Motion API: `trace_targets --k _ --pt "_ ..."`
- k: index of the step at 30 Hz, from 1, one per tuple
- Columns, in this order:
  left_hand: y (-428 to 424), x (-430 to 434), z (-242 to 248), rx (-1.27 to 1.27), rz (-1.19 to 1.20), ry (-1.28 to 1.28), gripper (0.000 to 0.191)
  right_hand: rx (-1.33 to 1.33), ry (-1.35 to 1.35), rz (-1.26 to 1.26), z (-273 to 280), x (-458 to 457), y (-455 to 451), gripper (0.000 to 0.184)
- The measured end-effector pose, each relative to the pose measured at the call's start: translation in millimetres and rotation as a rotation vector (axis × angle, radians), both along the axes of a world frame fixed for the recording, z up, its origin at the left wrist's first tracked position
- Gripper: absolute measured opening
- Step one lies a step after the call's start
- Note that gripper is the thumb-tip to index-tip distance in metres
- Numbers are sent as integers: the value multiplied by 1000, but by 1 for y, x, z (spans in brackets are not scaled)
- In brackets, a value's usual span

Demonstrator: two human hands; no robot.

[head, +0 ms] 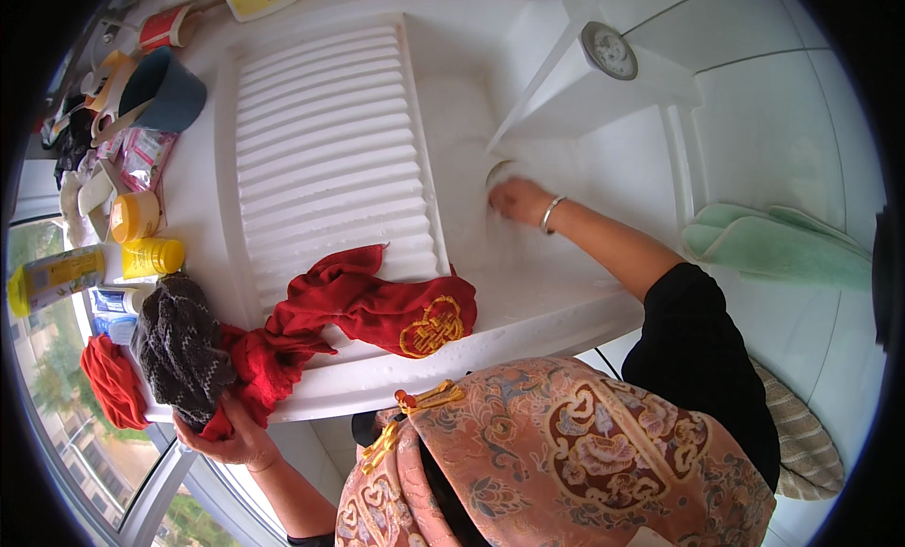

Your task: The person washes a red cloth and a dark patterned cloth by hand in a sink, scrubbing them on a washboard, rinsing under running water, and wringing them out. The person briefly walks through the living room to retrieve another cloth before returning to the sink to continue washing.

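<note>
My right hand (522,202) is down in the basin of a white laundry sink (565,264), beside the round drain (502,171). It is blurred, and its fingers are partly hidden. A stream of water (544,70) falls into the basin close to that hand. At the lower left, my left hand (233,434) grips the end of a red towel (368,300) with yellow embroidery, against a dark grey patterned cloth (182,349). The towel runs from there across the sink's front ledge onto the lower end of the ribbed washboard (332,158).
Along the left ledge stand a blue-grey cup (170,87), a yellow tube (152,257), an orange-lidded jar (134,216) and several bottles. A red cloth (113,382) lies at the left edge, by the window. Green cloths (771,243) hang at the right wall, below a soap dish (609,50).
</note>
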State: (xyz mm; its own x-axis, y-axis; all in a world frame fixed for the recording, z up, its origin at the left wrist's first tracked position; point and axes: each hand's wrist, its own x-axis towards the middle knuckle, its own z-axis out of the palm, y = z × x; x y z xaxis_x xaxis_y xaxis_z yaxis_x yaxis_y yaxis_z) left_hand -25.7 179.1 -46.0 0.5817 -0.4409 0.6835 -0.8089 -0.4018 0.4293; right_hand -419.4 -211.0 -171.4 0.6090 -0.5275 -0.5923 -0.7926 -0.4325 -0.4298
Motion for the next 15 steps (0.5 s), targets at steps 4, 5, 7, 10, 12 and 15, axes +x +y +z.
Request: trace_targets --k 4,5,7,10,12,15 --pt "0 0 -1 -14 14 4 68 -33 -37 -417 9 -40 -43 36" --pt "0 1 -1 -16 -9 6 67 4 43 -506 15 -53 -46 39" --pt "0 2 -3 -24 1 -4 65 -38 219 -558 22 -72 -47 44" --pt "2 0 -4 -19 31 33 64 -192 451 -524 22 -80 -34 61" --pt "2 -1 -4 -10 31 47 64 -253 328 -538 16 -70 -26 62" --pt "2 -1 -1 -7 12 41 64 163 42 -713 10 -50 -25 65"
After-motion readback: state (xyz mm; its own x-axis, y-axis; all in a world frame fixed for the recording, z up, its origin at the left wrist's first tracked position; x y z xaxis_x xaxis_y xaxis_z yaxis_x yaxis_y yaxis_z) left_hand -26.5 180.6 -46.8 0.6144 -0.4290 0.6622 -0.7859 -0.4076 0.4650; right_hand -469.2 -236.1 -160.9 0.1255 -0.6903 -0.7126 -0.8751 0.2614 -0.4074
